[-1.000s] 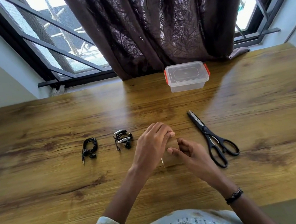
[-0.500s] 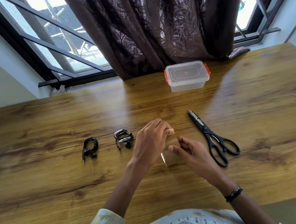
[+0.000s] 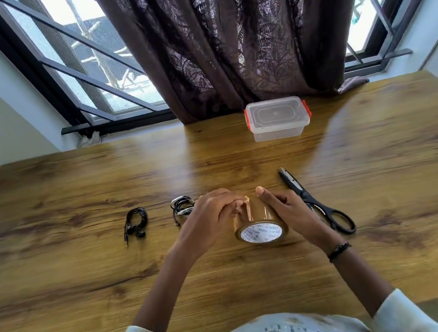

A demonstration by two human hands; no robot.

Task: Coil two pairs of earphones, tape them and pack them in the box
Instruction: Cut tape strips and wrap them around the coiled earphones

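Spanning wooden table (image 3: 383, 169), curtained window (image 3: 235, 35)

We see a wood-grain tabletop (image 3: 85, 271) with a soft sheen, a clear smooth plastic box (image 3: 279, 125) with red plastic clips, a glossy brown tape roll (image 3: 259, 223) on a printed paper core, matt black scissors (image 3: 314, 202), and a patterned, sheer cloth curtain (image 3: 235, 35).
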